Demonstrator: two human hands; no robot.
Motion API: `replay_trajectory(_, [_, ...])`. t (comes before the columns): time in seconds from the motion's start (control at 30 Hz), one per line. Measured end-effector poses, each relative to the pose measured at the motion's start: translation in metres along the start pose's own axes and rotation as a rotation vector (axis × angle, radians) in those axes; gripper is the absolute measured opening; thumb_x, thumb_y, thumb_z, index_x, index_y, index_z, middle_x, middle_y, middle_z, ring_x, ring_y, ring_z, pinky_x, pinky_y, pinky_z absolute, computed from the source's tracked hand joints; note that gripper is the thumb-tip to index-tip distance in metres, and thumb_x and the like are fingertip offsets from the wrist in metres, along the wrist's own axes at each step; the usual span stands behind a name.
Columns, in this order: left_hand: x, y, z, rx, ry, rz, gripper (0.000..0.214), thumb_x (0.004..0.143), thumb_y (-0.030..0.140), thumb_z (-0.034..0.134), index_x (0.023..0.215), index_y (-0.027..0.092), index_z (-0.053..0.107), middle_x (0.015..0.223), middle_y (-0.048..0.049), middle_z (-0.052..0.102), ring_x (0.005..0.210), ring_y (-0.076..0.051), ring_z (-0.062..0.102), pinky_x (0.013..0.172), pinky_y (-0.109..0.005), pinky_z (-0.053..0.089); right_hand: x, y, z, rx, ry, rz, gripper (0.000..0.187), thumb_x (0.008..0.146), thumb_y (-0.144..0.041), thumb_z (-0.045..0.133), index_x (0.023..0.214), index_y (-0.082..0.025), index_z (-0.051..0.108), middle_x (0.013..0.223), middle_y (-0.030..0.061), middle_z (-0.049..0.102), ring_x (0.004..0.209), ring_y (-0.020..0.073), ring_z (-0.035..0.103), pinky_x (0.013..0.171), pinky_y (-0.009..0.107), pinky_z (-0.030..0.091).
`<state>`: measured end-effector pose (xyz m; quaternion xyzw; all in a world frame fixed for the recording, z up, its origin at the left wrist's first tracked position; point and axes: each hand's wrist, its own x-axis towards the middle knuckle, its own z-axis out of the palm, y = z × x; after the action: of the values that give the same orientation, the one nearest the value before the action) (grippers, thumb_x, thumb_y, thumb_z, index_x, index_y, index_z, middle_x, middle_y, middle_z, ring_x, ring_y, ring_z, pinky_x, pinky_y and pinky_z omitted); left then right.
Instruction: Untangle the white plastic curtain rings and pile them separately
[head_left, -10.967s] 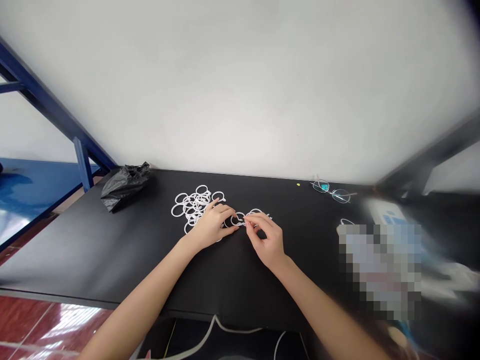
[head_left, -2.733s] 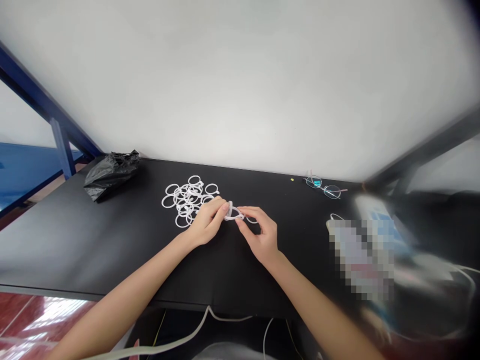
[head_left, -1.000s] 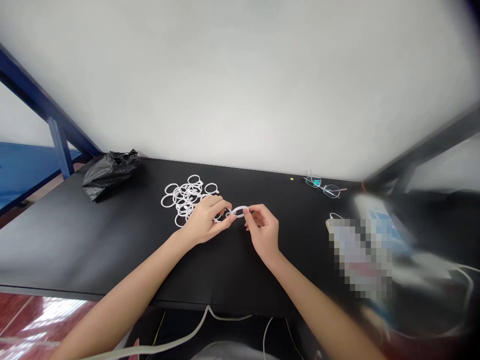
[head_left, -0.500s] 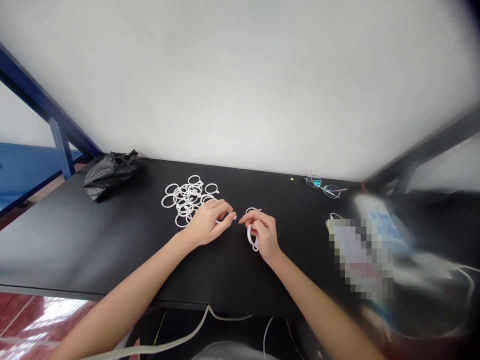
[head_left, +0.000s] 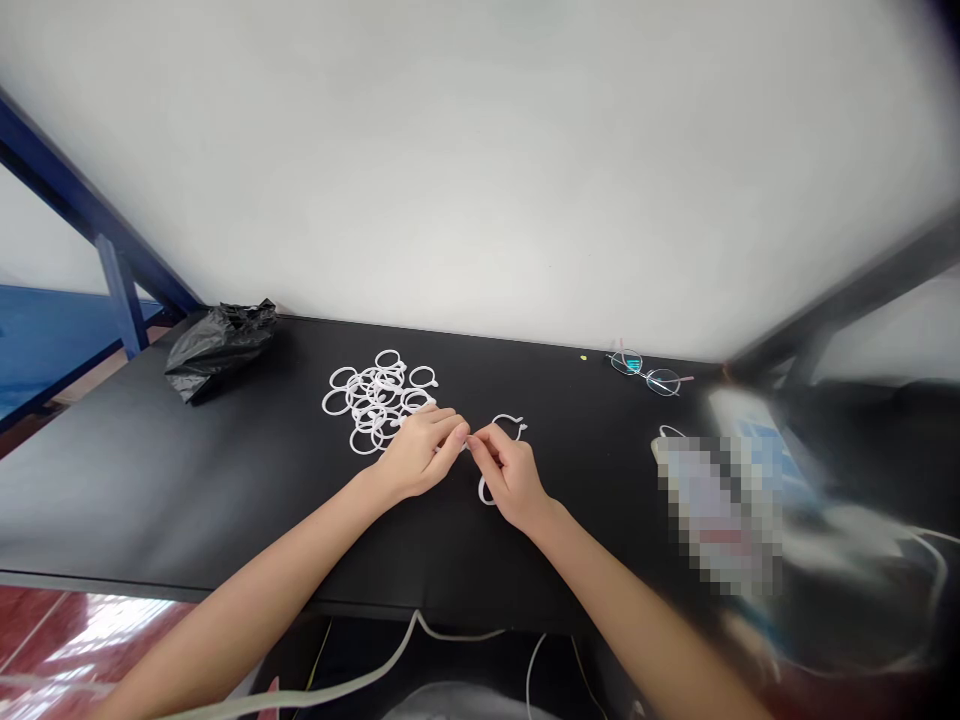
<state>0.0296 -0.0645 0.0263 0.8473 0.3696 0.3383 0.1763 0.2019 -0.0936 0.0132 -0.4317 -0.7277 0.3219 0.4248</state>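
My left hand (head_left: 426,447) is closed in a pinch on a white plastic ring, now mostly hidden by the fingers. My right hand (head_left: 511,478) meets it, thumb and forefinger pinched together at the left fingertips. Another white ring (head_left: 484,491) hangs beneath the right palm, held by the curled fingers. Just beyond the right hand, a white ring with a gap in its loop (head_left: 508,418) lies on the black tabletop (head_left: 300,500). Beside and behind the left hand lies a loose pile of white rings (head_left: 365,407), several overlapping, each with a small knob or clasp.
A crumpled black plastic bag (head_left: 221,345) sits at the back left. Eyeglasses (head_left: 646,374) and a tiny yellow bit (head_left: 583,358) lie near the wall. On the right are a blurred-out phone-like item (head_left: 716,515) and a smeared white-and-blue package (head_left: 780,455). A pale cable (head_left: 360,680) crosses below the table's front edge.
My right hand has moved left and its fingertips have joined those of my left hand. The ring in the right palm has shifted left with it. The pile is unchanged.
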Motion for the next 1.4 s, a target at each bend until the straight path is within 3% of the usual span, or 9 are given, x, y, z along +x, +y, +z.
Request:
replay_trajectory(0.43, [0.000,0.002,0.002,-0.043,0.024,-0.028,0.041,0.100,0.025,0.030,0.067,0.018,0.053,0.059,0.0000,0.048,0.057,-0.014,0.045,0.060,-0.029,0.037,0.000,0.005,0.002,-0.030,0.050,-0.038,0.029,0.098,-0.034,0.046,0.072,-0.021,0.048,0.055,-0.0061,0.039,0.046,0.0087,0.036,0.047,0.023,0.030])
replay_trajectory(0.57, [0.001,0.002,0.001,-0.014,-0.009,-0.024,0.037,0.101,0.028,0.033,0.074,0.017,0.056,0.065,-0.0008,0.053,0.060,-0.014,0.046,0.064,-0.030,0.038,0.001,0.004,0.001,-0.023,0.084,-0.026,0.030,0.097,-0.034,0.047,0.071,-0.021,0.050,0.054,-0.0061,0.039,0.045,0.0085,0.035,0.048,0.024,0.030])
replay_trajectory(0.7, [0.003,-0.008,-0.004,0.115,-0.041,0.011,0.027,0.100,0.036,0.042,0.090,0.017,0.058,0.074,-0.0013,0.057,0.068,-0.016,0.050,0.074,-0.033,0.040,0.003,0.002,-0.001,-0.005,0.163,0.009,0.023,0.097,-0.033,0.048,0.082,-0.020,0.059,0.056,-0.0058,0.041,0.047,0.0086,0.036,0.049,0.024,0.031])
replay_trajectory(0.83, [0.003,-0.024,-0.006,0.320,-0.085,0.064,0.027,0.096,0.042,0.050,0.096,0.017,0.060,0.083,-0.0039,0.060,0.084,-0.021,0.053,0.084,-0.037,0.040,0.005,0.003,-0.001,-0.026,0.302,0.049,0.016,0.090,-0.034,0.061,0.082,-0.019,0.061,0.054,-0.0075,0.038,0.048,0.0082,0.037,0.050,0.022,0.035])
replay_trajectory(0.97, [0.003,-0.032,-0.003,0.443,-0.160,0.038,0.023,0.096,0.037,0.052,0.097,0.017,0.062,0.088,-0.0061,0.060,0.090,-0.024,0.053,0.084,-0.038,0.041,0.005,0.004,0.001,-0.031,0.325,0.047,0.015,0.086,-0.033,0.065,0.080,-0.019,0.061,0.054,-0.0081,0.038,0.047,0.0079,0.038,0.051,0.022,0.038])
replay_trajectory(1.17, [0.001,-0.031,0.001,0.435,-0.137,0.014,0.023,0.096,0.035,0.051,0.100,0.016,0.064,0.094,-0.0082,0.058,0.092,-0.025,0.053,0.085,-0.041,0.044,0.004,0.003,0.002,0.003,0.320,0.063,0.015,0.084,-0.033,0.068,0.082,-0.019,0.062,0.055,-0.0063,0.049,0.048,0.0088,0.046,0.051,0.022,0.042])
replay_trajectory(1.4, [0.002,-0.023,-0.002,0.324,-0.064,0.022,0.027,0.099,0.034,0.044,0.110,0.016,0.061,0.102,-0.0099,0.059,0.097,-0.024,0.054,0.088,-0.041,0.044,0.005,0.002,0.002,0.051,0.348,0.053,0.009,0.083,-0.027,0.069,0.087,-0.020,0.066,0.075,0.0018,0.069,0.063,0.0136,0.063,0.054,0.023,0.050])
